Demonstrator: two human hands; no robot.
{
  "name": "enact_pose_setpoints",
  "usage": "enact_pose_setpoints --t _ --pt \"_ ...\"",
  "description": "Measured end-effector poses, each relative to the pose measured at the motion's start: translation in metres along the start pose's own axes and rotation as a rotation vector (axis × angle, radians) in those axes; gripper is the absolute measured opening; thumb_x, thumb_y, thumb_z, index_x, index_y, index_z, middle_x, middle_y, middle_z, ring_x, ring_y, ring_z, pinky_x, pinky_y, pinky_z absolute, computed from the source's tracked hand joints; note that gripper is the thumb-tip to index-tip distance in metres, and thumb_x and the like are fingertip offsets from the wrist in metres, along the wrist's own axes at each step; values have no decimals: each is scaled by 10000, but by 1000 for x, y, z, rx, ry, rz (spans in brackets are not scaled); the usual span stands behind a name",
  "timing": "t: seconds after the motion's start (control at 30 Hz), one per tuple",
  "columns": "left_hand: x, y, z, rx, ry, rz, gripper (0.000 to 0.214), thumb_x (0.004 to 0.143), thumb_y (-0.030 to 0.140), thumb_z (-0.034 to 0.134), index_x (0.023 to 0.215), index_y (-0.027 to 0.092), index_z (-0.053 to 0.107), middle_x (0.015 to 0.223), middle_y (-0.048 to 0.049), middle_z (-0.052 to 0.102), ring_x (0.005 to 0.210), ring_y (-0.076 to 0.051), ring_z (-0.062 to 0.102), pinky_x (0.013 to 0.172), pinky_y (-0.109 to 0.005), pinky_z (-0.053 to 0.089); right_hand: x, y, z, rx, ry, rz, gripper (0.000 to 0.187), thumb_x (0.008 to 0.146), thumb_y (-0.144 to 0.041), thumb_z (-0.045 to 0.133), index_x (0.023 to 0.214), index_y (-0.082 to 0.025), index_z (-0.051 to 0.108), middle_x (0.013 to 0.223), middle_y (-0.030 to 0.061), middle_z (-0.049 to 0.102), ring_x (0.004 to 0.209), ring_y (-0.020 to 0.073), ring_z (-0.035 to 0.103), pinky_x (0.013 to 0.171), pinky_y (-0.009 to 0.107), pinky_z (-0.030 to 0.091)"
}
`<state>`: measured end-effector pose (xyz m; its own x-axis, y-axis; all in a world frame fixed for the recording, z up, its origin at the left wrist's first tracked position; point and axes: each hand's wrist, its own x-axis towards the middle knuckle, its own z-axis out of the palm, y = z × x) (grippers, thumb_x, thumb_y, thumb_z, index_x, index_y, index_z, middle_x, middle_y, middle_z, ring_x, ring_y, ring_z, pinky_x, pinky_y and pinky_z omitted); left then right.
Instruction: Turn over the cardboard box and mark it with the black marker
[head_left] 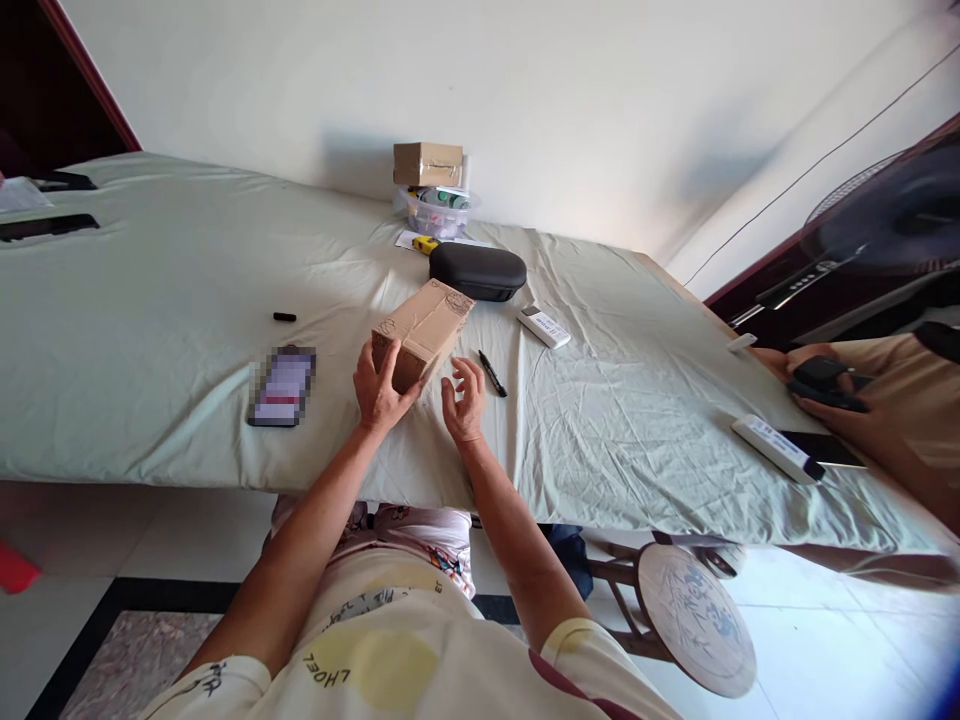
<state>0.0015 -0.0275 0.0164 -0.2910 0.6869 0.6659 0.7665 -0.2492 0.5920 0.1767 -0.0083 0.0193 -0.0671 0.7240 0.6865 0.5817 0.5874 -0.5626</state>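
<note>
A brown cardboard box (427, 325) lies tilted on the pale green cloth of the table (150, 300). My left hand (379, 390) grips the box's near end, fingers wrapped over its corner. My right hand (465, 397) hovers just right of the box with its fingers spread and curled, holding nothing. A black pen (493, 373) lies on the cloth just beyond my right hand.
A phone (283, 386) and a small black cap (284, 317) lie to the left. Behind the box sit a black case (478, 270), a white remote (544, 327), and a plastic tub (437, 212) with another box (428, 163) on top. Another person's hand (817, 385) holds a dark device at the right edge, beside a white remote (776, 448). A round stool (694, 620) stands below.
</note>
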Motion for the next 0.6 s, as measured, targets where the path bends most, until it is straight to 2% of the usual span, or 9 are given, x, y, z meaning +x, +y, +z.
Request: enact_pose_setpoints --t 0.1,0.23,0.47,0.6 --pt "-3 3 -2 3 7 3 944 808 820 667 1477 159 579 1564 -307 444 1433 -488 486 1120 -599 441 -1 -3 -3 -81 -48 -161 539 1039 -465 471 1526 -244 537 1483 170 600 1392 335 576 1096 553 538" --pt "-8 2 -4 -27 2 23 956 802 852 637 1467 167 581 1541 -297 456 1413 -473 503 1122 -597 439 -3 -8 0 -125 -193 -343 553 1032 -468 501 1535 -244 555 1570 151 562 1477 341 516 1216 579 441" --pt "-11 -2 -4 -35 8 42 956 771 842 688 1450 178 576 1525 -282 474 1397 -457 524 1118 -562 456 -2 -7 0 -191 -242 -303 461 1043 -380 505 1481 -304 625 1605 94 555 1484 314 513 1232 565 426" --pt "-10 -4 -8 -64 18 95 893 788 737 748 1451 169 561 1499 -275 488 1391 -448 537 1128 -567 466 1 -3 -3 -207 -198 -278 518 1052 -402 496 1550 -270 554 1609 113 550 1504 314 498 1251 549 400"
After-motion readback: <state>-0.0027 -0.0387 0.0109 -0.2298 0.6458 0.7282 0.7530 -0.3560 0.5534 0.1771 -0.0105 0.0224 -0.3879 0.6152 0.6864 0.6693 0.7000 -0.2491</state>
